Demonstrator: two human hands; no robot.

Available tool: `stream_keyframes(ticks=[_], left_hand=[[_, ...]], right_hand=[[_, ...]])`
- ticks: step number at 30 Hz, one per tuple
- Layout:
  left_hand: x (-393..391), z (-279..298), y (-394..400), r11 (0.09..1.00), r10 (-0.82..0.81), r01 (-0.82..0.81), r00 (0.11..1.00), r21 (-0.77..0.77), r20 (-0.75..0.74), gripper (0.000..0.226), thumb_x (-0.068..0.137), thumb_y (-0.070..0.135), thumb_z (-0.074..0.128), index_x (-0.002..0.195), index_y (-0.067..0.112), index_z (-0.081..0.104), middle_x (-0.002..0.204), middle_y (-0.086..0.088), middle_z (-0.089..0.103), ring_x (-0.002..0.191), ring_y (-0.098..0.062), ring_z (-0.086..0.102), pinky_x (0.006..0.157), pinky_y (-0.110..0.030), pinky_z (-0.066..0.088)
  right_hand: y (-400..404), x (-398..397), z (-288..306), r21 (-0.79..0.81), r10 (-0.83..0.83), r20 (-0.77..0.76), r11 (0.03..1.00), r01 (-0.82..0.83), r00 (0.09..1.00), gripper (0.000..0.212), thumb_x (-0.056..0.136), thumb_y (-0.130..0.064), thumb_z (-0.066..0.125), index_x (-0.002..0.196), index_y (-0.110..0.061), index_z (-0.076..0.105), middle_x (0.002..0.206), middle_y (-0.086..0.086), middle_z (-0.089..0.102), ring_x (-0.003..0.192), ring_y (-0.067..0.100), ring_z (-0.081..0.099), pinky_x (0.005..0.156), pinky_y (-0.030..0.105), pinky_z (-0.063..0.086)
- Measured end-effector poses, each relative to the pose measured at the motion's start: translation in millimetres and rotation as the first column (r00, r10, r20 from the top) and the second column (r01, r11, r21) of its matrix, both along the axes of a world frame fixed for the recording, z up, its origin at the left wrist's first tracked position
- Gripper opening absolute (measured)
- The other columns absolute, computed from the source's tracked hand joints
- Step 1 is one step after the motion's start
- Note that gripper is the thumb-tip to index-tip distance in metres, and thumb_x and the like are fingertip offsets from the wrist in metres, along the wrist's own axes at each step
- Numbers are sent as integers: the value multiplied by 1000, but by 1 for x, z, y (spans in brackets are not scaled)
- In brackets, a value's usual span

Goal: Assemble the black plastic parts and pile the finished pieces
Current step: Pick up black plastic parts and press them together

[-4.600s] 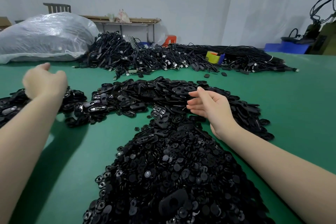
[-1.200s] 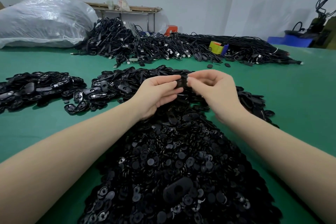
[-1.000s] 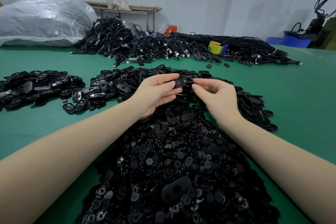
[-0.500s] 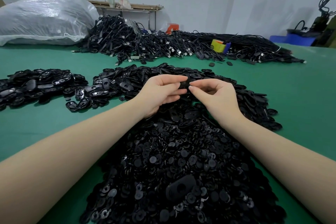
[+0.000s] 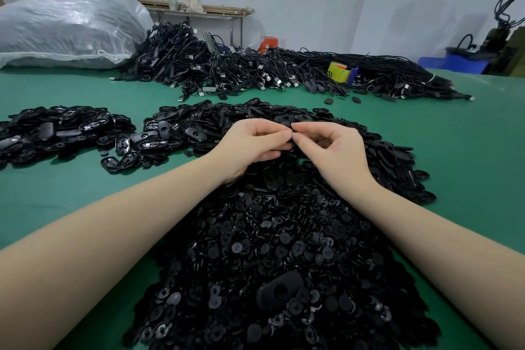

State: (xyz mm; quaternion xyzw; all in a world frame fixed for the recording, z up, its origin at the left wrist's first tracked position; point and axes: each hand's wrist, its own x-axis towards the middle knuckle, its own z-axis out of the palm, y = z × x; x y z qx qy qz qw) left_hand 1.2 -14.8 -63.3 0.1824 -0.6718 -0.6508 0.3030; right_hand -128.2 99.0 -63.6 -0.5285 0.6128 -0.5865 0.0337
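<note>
The black part [image 5: 291,124] I am working on is almost wholly hidden between my fingertips; only a dark sliver shows, so its shape is hard to make out. My left hand [image 5: 253,143] and right hand [image 5: 333,148] meet tip to tip above the heap of oval pieces [image 5: 227,125], both with curled fingers pinching that part from either side. Nearer me lies the heap of small round discs [image 5: 270,264], cut off by the lower edge. A separate pile of oval shells [image 5: 56,129] sits well to my left on the green bench [image 5: 468,150]. At the far left a clear plastic bag [image 5: 68,28] bulges, its contents unclear.
</note>
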Motion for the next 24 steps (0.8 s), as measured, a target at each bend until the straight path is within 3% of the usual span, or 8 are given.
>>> stream_keyframes(ticks=[4, 9, 18, 21, 24], left_hand=[[1, 2, 1, 1000, 1, -1, 1000, 20, -5, 7, 94, 15, 65, 96, 16, 72, 87, 4, 77, 87, -7, 73, 67, -15, 54], [1, 3, 3, 1000, -6, 6, 1000, 15, 15, 9, 96, 17, 63, 95, 17, 72, 85, 7, 77, 84, -4, 73, 66, -13, 53], [3, 5, 2, 998, -50, 49, 998, 30, 32, 12, 95, 21, 63, 88, 22, 73, 86, 8, 77, 87, -2, 72, 67, -13, 53], [3, 5, 1, 998, -52, 51, 998, 48, 30, 8, 95, 19, 63, 93, 18, 71, 84, 8, 77, 84, -2, 72, 66, -13, 53], [3, 5, 1, 997, -55, 53, 998, 58, 25, 8, 95, 19, 63, 93, 17, 71, 84, 7, 77, 83, -4, 73, 66, -14, 54]], right_hand=[[1, -4, 0, -6, -12, -22, 1000, 11, 1000, 16, 83, -18, 78, 93, -30, 76, 83, -12, 75, 78, 4, 68, 75, 25, 55], [1, -4, -3, -47, -82, -213, 996, 73, 974, 13, 83, -19, 77, 93, -28, 78, 78, -21, 67, 71, -1, 59, 65, 11, 43], [3, -4, -2, -90, -116, -288, 992, 94, 951, 14, 83, -20, 76, 97, -24, 78, 80, -19, 67, 77, 4, 60, 69, 22, 48], [4, -3, -2, -116, -109, -337, 991, 73, 935, 12, 84, -19, 76, 95, -22, 79, 84, -15, 70, 81, 1, 62, 75, 22, 47], [4, -3, 0, -138, -149, -418, 985, 100, 896, 11, 86, -22, 74, 95, -23, 79, 89, -11, 71, 89, 10, 62, 84, 27, 46]])
